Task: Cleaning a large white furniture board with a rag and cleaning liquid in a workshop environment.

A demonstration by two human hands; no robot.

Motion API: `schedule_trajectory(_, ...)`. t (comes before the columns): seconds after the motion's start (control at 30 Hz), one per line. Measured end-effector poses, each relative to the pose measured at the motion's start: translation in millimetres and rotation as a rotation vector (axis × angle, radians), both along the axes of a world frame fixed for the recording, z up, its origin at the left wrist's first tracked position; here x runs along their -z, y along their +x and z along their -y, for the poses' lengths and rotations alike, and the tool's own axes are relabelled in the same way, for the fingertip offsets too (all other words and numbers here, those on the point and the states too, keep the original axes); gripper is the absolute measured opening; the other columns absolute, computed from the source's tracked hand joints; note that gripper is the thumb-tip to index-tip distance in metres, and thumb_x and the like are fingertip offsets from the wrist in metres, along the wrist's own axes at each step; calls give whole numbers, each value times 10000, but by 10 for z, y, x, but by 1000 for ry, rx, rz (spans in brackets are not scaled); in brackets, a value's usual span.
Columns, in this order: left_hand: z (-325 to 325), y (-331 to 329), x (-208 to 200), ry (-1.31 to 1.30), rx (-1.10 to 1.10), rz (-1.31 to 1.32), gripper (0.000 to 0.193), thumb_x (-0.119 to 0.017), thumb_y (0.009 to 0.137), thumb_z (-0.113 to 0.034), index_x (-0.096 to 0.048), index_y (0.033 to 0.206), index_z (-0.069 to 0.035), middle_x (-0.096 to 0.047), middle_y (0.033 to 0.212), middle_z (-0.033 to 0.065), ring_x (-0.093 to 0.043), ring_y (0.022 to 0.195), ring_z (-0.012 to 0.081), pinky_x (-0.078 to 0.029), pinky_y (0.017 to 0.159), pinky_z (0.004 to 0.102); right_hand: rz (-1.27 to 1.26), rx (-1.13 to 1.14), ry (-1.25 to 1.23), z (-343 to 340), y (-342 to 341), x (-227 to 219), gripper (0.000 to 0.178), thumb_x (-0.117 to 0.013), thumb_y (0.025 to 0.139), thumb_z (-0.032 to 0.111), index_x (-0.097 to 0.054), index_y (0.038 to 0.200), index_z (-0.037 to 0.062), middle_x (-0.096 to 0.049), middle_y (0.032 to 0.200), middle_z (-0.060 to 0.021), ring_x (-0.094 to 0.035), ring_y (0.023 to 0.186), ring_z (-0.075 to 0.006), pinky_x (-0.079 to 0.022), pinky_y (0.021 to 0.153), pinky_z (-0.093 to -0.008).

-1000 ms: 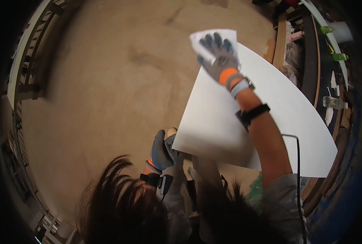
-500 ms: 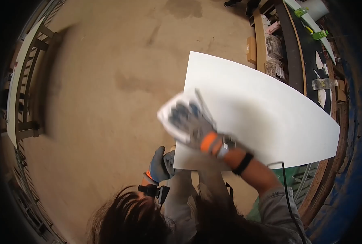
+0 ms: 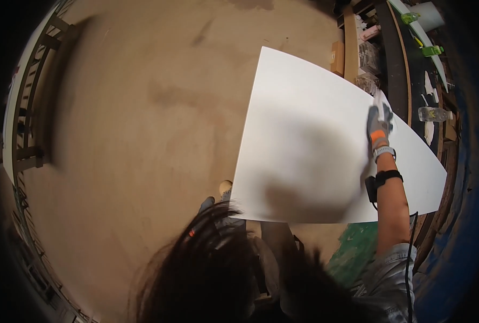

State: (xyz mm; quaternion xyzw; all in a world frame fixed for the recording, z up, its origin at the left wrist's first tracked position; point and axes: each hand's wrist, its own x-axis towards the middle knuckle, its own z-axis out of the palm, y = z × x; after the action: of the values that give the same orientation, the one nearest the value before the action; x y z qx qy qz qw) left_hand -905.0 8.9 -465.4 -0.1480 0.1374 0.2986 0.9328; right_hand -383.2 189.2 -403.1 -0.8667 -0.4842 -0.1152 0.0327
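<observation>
A large white panel [image 3: 298, 134] with a curved far edge lies in front of me, glossy enough to carry a dark blurred reflection. My right hand [image 3: 379, 123], in a grey glove with an orange cuff, is at the panel's curved far right edge. It holds a white cloth [image 3: 380, 99], which shows past the fingers against that edge. Close to the panel's near left corner is my left hand [image 3: 207, 203], also gloved. Dark hair covers most of it, so its fingers cannot be made out.
Along the right runs a shelf bench [image 3: 401, 81] with a clear bottle [image 3: 434, 114], a green bottle [image 3: 432, 51] and wrapped packs. A cardboard box [image 3: 337, 58] stands beside it. At far left is a rack [image 3: 30, 156] with a pale top. A black cable [image 3: 410, 258] hangs along my right arm.
My right hand has swept the cloth from the panel's left edge across to its far right edge. My left hand has become mostly hidden behind hair.
</observation>
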Motion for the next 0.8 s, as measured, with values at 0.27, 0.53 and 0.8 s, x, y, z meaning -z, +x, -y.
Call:
schedule_trajectory(0.27,52,23,-111,70,-229,-67,689,-290,945,-541,-485,1273,33,-595,1173,130,-555,1056,235,-405,959,400,-11,-1010,-253,-263,-3003,-76,600,-429,899,418,-353,1418,125,-281,1497,-90,-179,1403,-310,-129,1130,-495)
schedule_trajectory(0.53,279,462,-224,0,-503,-387,541,-434,932,-513,-587,1131,-33,-664,1016,78,-632,895,192,-512,811,354,-207,-1211,-219,2015,-2901,140,646,-524,810,410,-456,1313,10,-367,1424,-193,-249,1360,-390,-180,1119,-530)
schedule_trajectory(0.8,599,1477,-207,63,-663,-483,556,-411,900,-605,-597,1071,-110,-668,1001,59,-638,872,185,-511,817,340,321,-1289,351,2653,-1411,1526,611,-491,861,413,-383,1329,36,-379,1302,-187,-332,1204,-399,-257,995,-516)
